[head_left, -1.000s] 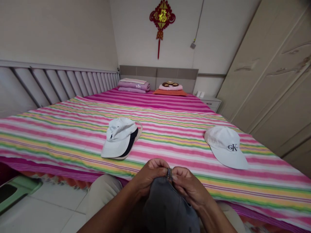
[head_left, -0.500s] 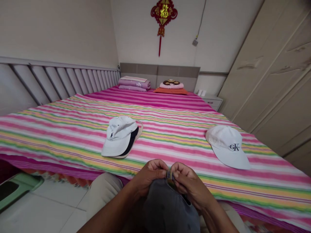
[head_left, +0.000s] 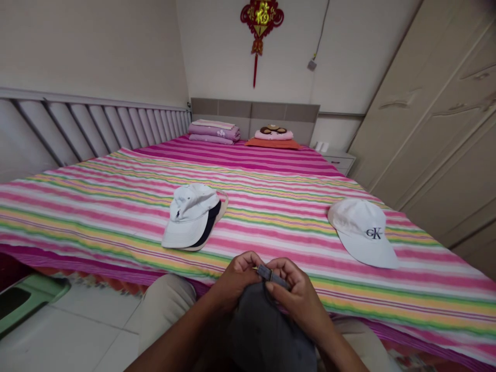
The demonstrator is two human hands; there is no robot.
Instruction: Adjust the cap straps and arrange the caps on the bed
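Note:
A dark grey cap (head_left: 263,330) rests on my lap, at the bottom middle of the view. My left hand (head_left: 236,281) and my right hand (head_left: 296,297) pinch its back strap and small metal buckle (head_left: 267,272) between closed fingertips. On the striped bed (head_left: 96,206) in front of me lie two other caps: a white cap with a dark underside (head_left: 191,218) at the left, and a white cap with dark letters (head_left: 362,232) at the right. Neither hand touches them.
Folded purple bedding (head_left: 214,132) and a pillow stack (head_left: 273,137) lie at the headboard. A red knot ornament (head_left: 261,20) hangs on the wall. Wardrobe doors (head_left: 437,129) stand at the right, a nightstand (head_left: 337,161) beside the bed, a green stool (head_left: 27,297) on the floor at the left.
My fingers have shifted on the buckle; the strap now sticks out flatter between them and my right hand has moved a little over it. The view tilted slightly.

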